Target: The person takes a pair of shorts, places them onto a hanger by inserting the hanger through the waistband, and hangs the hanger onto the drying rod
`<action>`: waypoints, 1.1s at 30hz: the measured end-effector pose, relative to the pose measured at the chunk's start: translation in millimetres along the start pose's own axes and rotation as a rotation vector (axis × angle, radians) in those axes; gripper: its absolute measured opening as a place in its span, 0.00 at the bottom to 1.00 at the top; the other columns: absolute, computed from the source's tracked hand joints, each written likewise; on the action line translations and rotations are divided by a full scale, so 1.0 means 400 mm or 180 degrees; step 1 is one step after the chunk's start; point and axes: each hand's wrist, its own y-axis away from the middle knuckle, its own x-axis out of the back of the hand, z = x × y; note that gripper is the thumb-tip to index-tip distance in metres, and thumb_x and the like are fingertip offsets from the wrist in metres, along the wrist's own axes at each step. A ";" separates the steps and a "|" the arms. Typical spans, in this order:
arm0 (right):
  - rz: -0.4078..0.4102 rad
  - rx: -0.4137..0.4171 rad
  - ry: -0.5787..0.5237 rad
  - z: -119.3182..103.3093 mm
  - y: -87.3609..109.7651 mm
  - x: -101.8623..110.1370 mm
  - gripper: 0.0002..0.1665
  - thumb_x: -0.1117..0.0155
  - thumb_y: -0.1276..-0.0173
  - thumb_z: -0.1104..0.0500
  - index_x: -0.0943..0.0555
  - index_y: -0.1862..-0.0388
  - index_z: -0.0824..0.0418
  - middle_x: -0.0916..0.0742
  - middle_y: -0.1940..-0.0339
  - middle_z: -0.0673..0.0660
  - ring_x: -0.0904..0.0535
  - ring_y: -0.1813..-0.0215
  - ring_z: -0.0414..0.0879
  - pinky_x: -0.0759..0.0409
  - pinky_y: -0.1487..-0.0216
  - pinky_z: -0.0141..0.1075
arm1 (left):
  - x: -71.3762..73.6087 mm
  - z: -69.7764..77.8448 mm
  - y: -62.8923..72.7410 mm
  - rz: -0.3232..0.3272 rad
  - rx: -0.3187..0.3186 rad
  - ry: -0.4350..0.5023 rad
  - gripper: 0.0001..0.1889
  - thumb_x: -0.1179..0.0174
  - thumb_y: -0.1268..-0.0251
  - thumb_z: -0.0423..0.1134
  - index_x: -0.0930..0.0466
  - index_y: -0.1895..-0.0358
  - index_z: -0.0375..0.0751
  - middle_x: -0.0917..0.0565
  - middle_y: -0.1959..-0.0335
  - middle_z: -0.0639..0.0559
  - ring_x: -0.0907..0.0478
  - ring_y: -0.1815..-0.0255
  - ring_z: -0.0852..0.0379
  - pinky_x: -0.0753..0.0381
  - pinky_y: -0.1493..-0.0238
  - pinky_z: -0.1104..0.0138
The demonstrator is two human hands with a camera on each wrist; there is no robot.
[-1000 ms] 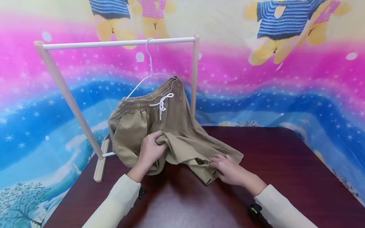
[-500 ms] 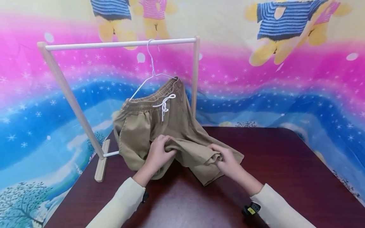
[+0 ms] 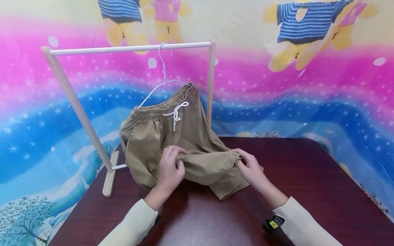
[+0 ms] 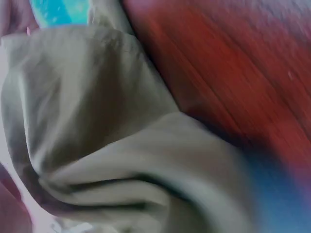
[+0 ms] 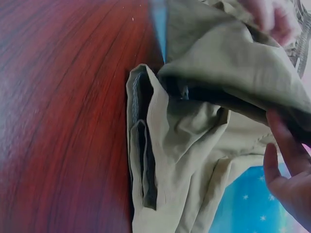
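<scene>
Khaki trousers (image 3: 144, 140) with an elastic waist and a white drawstring (image 3: 176, 112) hang from a white wire hanger (image 3: 164, 73). Their lower legs spread rightward over the table. My left hand (image 3: 170, 169) pinches the upper part of the near leg between thumb and fingers, below the crotch. At that leg's hem, my right hand (image 3: 250, 167) holds the edge, fingers behind the cloth and thumb in front. The right wrist view shows the right hand (image 5: 291, 179) at the leg opening, with the other hem (image 5: 150, 141) lying beneath. Cloth (image 4: 97, 97) fills much of the left wrist view.
A small clothes rack with a white top rail (image 3: 107, 50) and wooden posts (image 3: 78, 107) carries the hanger. Its wooden foot (image 3: 110, 174) stands at the left of the dark red table (image 3: 292, 177). A patterned cloth backdrop (image 3: 307, 99) hangs behind.
My right hand has taken the near leg's hem, lifted it and drawn it right, so the leg is straighter. My left hand has shifted slightly right and down along the cloth.
</scene>
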 end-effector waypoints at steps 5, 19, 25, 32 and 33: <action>0.0096 -0.0009 0.0030 -0.011 -0.005 -0.022 0.17 0.52 0.21 0.67 0.16 0.47 0.57 0.12 0.53 0.56 0.20 0.62 0.42 0.23 0.60 0.32 | -0.028 0.095 0.027 -0.0500 -0.0793 0.0247 0.10 0.42 0.50 0.26 0.20 0.64 0.42 0.18 0.71 0.56 0.21 0.69 0.60 0.21 0.65 0.71; -0.0621 0.0424 -0.1080 -0.034 0.011 -0.090 0.20 0.59 0.16 0.66 0.27 0.35 0.72 0.20 0.41 0.74 0.11 0.55 0.49 0.14 0.51 0.45 | -0.122 0.160 0.037 -0.0749 0.0656 -0.1123 0.28 0.25 0.53 0.43 0.30 0.50 0.40 0.22 0.62 0.49 0.20 0.63 0.48 0.20 0.74 0.56; -0.0220 0.0480 -0.0875 -0.018 0.010 -0.086 0.20 0.56 0.16 0.62 0.24 0.33 0.65 0.21 0.34 0.65 0.19 0.38 0.41 0.19 0.42 0.36 | -0.096 0.146 0.038 -0.0913 0.0608 -0.1354 0.26 0.33 0.62 0.23 0.27 0.54 0.41 0.22 0.62 0.48 0.21 0.62 0.46 0.20 0.65 0.54; -0.0180 0.0601 -0.0853 0.002 0.004 -0.081 0.20 0.57 0.17 0.66 0.24 0.34 0.67 0.21 0.34 0.66 0.20 0.37 0.42 0.18 0.42 0.39 | -0.016 0.114 0.068 -0.1096 0.0687 -0.1385 0.15 0.36 0.61 0.25 0.27 0.67 0.41 0.22 0.73 0.48 0.20 0.71 0.44 0.25 0.77 0.56; -0.0169 0.0612 -0.0788 0.003 0.005 -0.081 0.20 0.57 0.17 0.66 0.24 0.35 0.67 0.21 0.34 0.66 0.20 0.38 0.41 0.18 0.42 0.39 | -0.003 0.107 0.068 -0.1069 0.0747 -0.1366 0.13 0.37 0.59 0.25 0.27 0.68 0.41 0.21 0.73 0.48 0.20 0.71 0.43 0.26 0.78 0.55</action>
